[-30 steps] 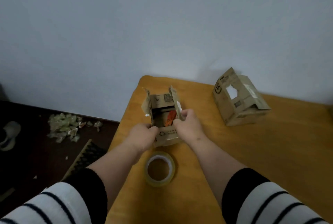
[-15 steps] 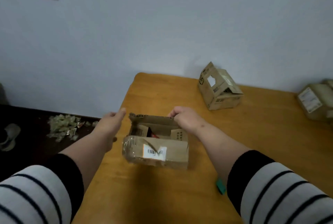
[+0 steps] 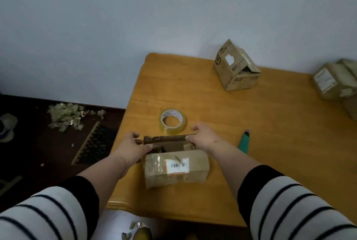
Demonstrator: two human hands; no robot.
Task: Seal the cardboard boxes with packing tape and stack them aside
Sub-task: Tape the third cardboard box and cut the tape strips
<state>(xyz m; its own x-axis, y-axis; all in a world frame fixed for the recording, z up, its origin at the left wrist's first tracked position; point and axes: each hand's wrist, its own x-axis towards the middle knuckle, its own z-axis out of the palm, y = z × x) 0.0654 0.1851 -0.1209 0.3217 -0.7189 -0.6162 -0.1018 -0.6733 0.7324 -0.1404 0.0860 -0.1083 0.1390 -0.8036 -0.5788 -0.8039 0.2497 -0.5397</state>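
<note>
Left hand [image 3: 133, 148] and right hand [image 3: 204, 139] pinch the far flap [image 3: 166, 139] of the open cardboard box [image 3: 176, 168]; packing tape roll [image 3: 173, 120] just beyond at 12 o'clock, bare wooden table [image 3: 270, 143] at 3.

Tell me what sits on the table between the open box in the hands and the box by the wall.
In the head view, only the tape roll; otherwise bare table.

Left hand [image 3: 133, 148], right hand [image 3: 204, 139] pinch far flap of open box [image 3: 175, 164]; tape roll [image 3: 173, 121] just behind.
</note>
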